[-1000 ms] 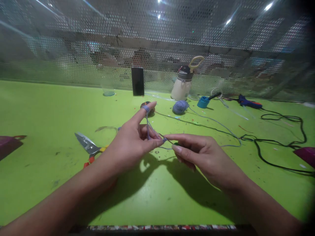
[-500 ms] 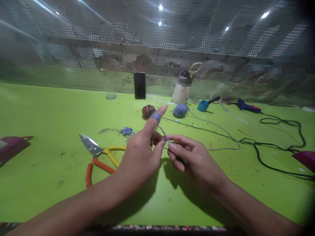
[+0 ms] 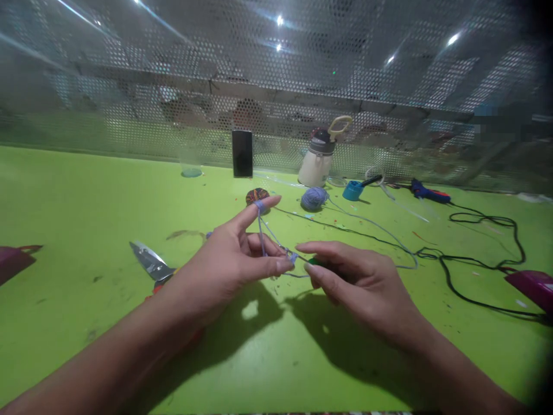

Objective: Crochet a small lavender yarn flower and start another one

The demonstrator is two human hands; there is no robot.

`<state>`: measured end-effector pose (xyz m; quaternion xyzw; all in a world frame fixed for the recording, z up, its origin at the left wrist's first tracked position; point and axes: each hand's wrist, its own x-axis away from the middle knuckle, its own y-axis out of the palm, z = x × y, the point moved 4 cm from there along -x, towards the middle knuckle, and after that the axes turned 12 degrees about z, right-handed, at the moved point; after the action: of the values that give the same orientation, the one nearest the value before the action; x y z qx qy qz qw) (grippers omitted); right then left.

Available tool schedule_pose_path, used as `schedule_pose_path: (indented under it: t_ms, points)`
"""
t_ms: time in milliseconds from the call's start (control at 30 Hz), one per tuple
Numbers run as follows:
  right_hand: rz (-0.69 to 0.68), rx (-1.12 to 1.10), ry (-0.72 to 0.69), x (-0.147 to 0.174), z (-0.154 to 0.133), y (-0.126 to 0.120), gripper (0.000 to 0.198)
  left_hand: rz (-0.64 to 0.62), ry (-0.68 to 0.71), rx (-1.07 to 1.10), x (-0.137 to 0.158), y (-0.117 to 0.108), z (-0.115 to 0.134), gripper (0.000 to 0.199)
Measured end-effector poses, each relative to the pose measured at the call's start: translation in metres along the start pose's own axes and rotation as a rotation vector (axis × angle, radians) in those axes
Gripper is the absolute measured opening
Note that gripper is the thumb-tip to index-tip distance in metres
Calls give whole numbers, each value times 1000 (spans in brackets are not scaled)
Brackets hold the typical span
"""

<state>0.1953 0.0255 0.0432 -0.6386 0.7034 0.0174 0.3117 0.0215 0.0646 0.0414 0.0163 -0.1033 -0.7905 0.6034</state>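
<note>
Between thumb and fingers, my left hand (image 3: 235,253) pinches a small piece of blue-violet crochet work (image 3: 292,257). Yarn is wound round its raised index finger and runs down to the piece. My right hand (image 3: 358,282) grips a crochet hook (image 3: 303,259) with a green handle, mostly hidden by the fingers; the metal tip meets the crochet work. A ball of blue-violet yarn (image 3: 314,198) lies beyond the hands, its strand looping round on the right. Scissors (image 3: 151,262) lie under my left forearm, their handles mostly covered.
A dark multicoloured yarn ball (image 3: 257,196), a phone (image 3: 242,154), a bottle (image 3: 317,161) and a blue pot (image 3: 353,190) stand toward the back. At right are a glue gun (image 3: 430,191), black cable (image 3: 449,276) and a purple object (image 3: 531,288). A perforated screen (image 3: 276,80) borders the green table (image 3: 86,219).
My hands have moved slightly apart and the left index finger has tilted lower, showing more of the yarn and hook. My left forearm now covers more of the scissors.
</note>
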Motion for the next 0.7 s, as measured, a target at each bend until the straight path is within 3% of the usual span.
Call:
schedule_pose_path:
  t_ms: [167, 333, 700]
  points:
    - [22, 110, -169, -1, -8, -7, 21, -4, -9, -13, 5, -1, 5, 88]
    - [-40, 128, -285, -5, -12, -11, 23, 48, -26, -32, 6, 0, 7, 89]
    - [-101, 139, -296, -7, -13, -17, 20, 13, -7, 8, 6, -3, 5, 86]
